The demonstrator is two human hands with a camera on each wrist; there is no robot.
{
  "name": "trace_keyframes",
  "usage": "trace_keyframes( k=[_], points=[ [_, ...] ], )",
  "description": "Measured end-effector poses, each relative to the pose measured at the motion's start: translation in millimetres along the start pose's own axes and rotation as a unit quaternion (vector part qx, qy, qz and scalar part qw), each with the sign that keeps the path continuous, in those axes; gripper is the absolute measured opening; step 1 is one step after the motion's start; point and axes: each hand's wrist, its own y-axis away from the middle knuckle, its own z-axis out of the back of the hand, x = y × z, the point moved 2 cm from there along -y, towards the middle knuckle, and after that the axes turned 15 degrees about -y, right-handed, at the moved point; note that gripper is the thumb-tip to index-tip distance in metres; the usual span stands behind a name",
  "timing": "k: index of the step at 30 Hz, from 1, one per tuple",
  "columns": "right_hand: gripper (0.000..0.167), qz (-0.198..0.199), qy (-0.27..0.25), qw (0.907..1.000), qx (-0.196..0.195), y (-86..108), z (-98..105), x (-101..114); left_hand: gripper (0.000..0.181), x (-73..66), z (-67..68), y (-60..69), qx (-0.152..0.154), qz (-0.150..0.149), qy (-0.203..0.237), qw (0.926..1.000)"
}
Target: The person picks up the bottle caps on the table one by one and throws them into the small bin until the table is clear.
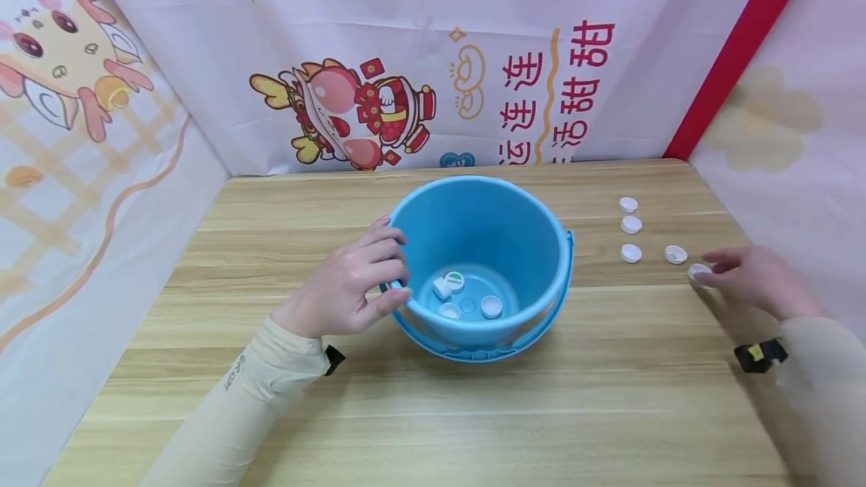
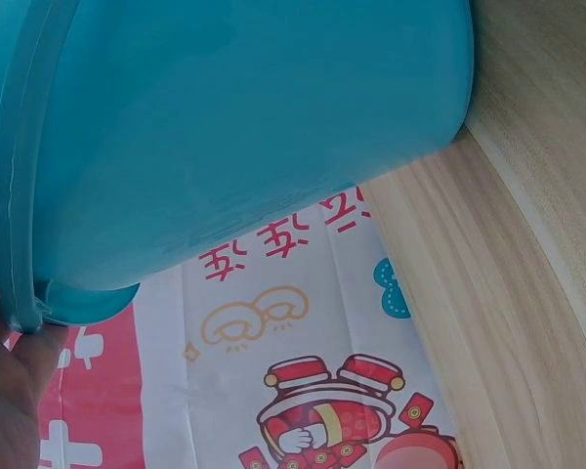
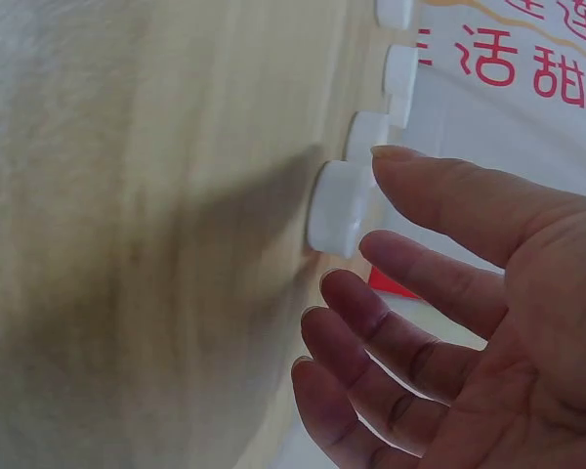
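Note:
A light-blue bucket (image 1: 476,205) stands on the table, with several white bottle caps (image 1: 492,307) lying on its floor. My left hand (image 1: 355,276) grips the bucket's left rim, fingers over the edge and thumb at the near side. In the left wrist view, the bucket's outer wall (image 2: 254,117) fills much of the picture and only part of the left hand (image 2: 15,391) shows. At the right, my right hand (image 1: 761,280) is beside the nearest loose white cap (image 1: 698,273). In the right wrist view, thumb and fingers stand spread next to that cap (image 3: 337,210), not closed round it.
More white caps (image 1: 631,253) lie on the wooden table (image 1: 541,419) right of the bucket. The bucket's handle (image 1: 473,355) hangs down along its near side. Printed cloth (image 1: 406,13) encloses the table at the back and both sides.

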Motion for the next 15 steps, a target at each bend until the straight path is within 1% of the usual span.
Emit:
trace_keyframes(
  k=[7, 15],
  points=[
    [0.074, -0.002, -0.003, 1.0, 0.001, -3.6, -5.4, -7.3, 0.048, 0.5, 0.1, 0.0, 0.003, 0.001, -0.003, 1.0],
    [0.068, 0.003, 0.001, 0.9996, -0.027, -3.5, -8.4, -8.3, 0.048, 1.3, -0.8, 0.3, 0.002, 0.001, -0.004, 1.0]
  ],
)
